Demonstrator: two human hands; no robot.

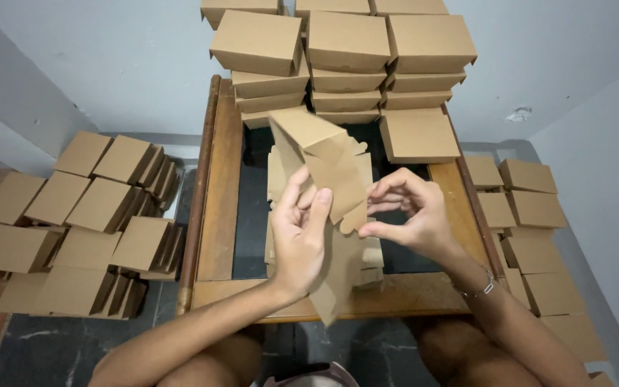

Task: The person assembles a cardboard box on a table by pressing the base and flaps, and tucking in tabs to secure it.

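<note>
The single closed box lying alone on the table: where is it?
In the head view, the box lies at the table's far right, below the box stacks, beyond the right hand.

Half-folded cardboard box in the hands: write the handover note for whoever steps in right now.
Left hand: grips the half-folded cardboard box blank from its left side, palm against the panel.
Right hand: fingers pinch a flap at the blank's lower right edge.
Flat blanks: a small stack lies on the wooden table under the hands.
Done: finished boxes stacked at the table's far end, one lone box beside them, more piled on the floor left and right.
Left: this blank is only partly folded, flaps open; the stack beneath is unfolded.
</note>
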